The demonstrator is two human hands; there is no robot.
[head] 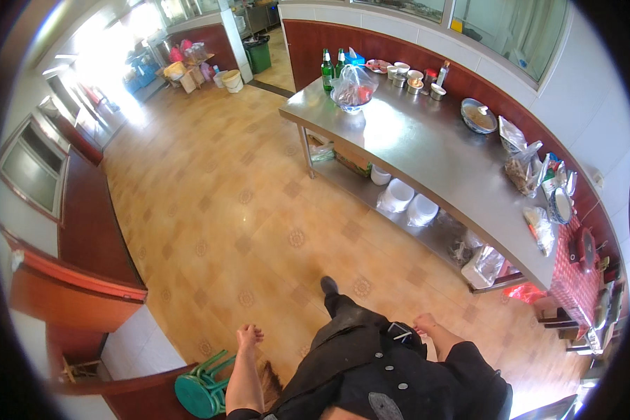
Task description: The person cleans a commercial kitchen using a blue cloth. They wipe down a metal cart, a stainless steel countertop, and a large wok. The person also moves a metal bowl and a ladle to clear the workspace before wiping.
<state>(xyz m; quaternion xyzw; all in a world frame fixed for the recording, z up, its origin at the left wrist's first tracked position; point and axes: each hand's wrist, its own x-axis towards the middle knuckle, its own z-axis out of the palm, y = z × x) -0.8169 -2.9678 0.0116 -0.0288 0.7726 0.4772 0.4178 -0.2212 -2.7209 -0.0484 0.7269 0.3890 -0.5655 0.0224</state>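
Observation:
My left hand (250, 335) hangs over the tiled floor (273, 210) with its fingers loosely curled; whether they are fully closed is unclear, and no object shows in it. A green round stool (198, 395) lies near that forearm. At my right hip is my right hand (424, 323), also partly curled, close to a dark item with a metal edge at the waist. Ahead and to the right stands a stainless steel table (425, 152). On its far end a plastic bag (354, 86) sits in a patterned bowl (353, 108), beside green glass bottles (327, 73).
Along the table's wall side are small cups (415, 76), a bowl of food (479, 116) and plastic bags (525, 170). White tubs (397, 195) stand on its lower shelf. A checked cloth (569, 278) covers a table at right. An orange door (79, 283) is left; buckets (232, 81) and a green bin (257, 54) stand beyond.

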